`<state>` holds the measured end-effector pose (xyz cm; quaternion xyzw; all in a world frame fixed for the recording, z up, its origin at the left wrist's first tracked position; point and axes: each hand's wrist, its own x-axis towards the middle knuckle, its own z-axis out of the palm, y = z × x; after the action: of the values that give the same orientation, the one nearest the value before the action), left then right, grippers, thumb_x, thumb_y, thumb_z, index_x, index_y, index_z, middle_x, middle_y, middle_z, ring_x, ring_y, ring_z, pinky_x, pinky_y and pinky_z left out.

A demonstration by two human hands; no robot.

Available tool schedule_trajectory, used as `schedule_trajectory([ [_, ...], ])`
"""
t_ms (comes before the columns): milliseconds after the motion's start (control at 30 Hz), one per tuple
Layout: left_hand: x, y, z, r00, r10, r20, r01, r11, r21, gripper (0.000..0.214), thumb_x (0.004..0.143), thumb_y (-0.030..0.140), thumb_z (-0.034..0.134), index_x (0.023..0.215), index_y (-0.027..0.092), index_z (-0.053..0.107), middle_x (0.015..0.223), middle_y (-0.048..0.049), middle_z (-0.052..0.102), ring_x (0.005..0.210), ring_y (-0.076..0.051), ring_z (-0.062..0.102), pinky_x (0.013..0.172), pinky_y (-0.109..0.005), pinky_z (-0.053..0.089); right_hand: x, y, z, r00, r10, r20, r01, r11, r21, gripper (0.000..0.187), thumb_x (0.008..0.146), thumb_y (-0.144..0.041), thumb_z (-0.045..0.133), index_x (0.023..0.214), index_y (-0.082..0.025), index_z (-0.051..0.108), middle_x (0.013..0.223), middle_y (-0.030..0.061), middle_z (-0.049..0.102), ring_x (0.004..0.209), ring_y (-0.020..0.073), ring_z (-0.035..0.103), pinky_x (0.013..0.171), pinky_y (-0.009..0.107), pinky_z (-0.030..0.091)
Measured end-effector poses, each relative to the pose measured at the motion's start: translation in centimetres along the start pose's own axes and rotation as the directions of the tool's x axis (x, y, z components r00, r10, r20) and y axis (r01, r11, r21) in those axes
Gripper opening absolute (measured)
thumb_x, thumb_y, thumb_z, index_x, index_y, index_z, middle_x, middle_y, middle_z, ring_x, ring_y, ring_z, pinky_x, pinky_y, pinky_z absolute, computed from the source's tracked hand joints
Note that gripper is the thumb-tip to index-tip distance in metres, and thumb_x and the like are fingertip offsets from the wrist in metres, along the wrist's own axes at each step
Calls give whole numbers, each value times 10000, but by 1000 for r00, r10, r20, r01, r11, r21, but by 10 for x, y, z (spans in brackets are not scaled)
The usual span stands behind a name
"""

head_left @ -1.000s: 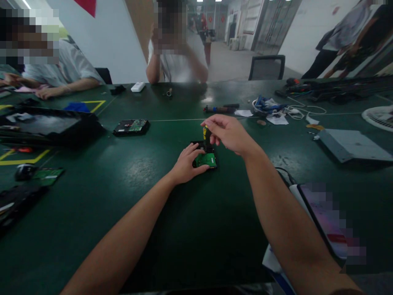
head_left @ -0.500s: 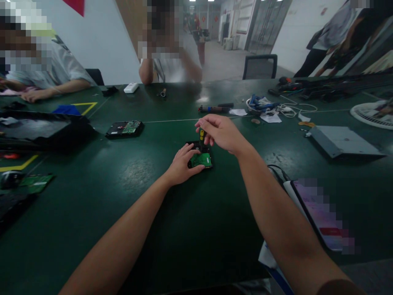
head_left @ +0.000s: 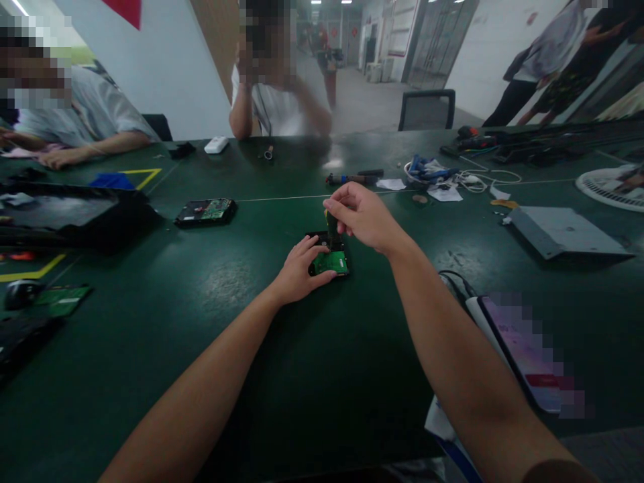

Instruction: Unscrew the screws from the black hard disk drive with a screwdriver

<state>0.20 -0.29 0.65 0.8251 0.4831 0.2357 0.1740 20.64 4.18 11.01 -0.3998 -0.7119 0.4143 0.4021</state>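
Note:
A small hard drive [head_left: 338, 262] with a green circuit board on a black case lies flat on the table in front of me. My left hand [head_left: 300, 268] holds it down from the left, thumb along the near edge and fingers spread over the far left part. Above the drive, my right hand [head_left: 355, 213] is closed round the handle of a black and yellow screwdriver [head_left: 331, 225]. The screwdriver stands nearly upright with its lower end at the board's far edge; the tip itself is too small to make out.
Another hard drive [head_left: 206, 212] lies at left, near a black tray-like shell [head_left: 75, 211]. A grey metal box [head_left: 566, 231] and a phone [head_left: 523, 355] are at right. Behind are a second screwdriver [head_left: 349, 179] and white cables [head_left: 486, 176]. People sit across the green table [head_left: 211, 349].
The screwdriver handle has turned in my right hand, so less of its yellow shows. My right fingers have shifted slightly. My left hand and the hard drive stay in place.

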Motion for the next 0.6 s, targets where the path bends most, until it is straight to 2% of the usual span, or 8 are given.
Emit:
schedule_trajectory([
  [233,-1,0,0,1000,-2,5,2,1000,2,584,888,579,670,1367,256,583,1672,-120,346,1586,-333,224,1263,-570,242,-3,-3,0,1000,0,17,1,999,-42,290,908,-375,705,1161,-254,632,1084,41,677,702,124,616,583,272,499],
  [433,-1,0,-2,1000,-1,17,1,1000,-9,578,883,563,679,1366,261,580,1677,-113,338,1592,-332,204,1264,-575,237,-5,-6,-1,999,50,21,-48,996,-68,303,863,-306,723,1147,-247,637,1111,54,695,775,159,644,615,286,520],
  [600,-1,1,-3,1000,-12,23,12,1000,-9,578,884,565,677,1362,254,582,1679,-113,332,1591,-335,204,1271,-566,230,-2,2,1,1000,10,-11,-11,996,-84,333,836,-307,741,1142,-242,628,1103,58,694,798,174,633,653,313,524],
])
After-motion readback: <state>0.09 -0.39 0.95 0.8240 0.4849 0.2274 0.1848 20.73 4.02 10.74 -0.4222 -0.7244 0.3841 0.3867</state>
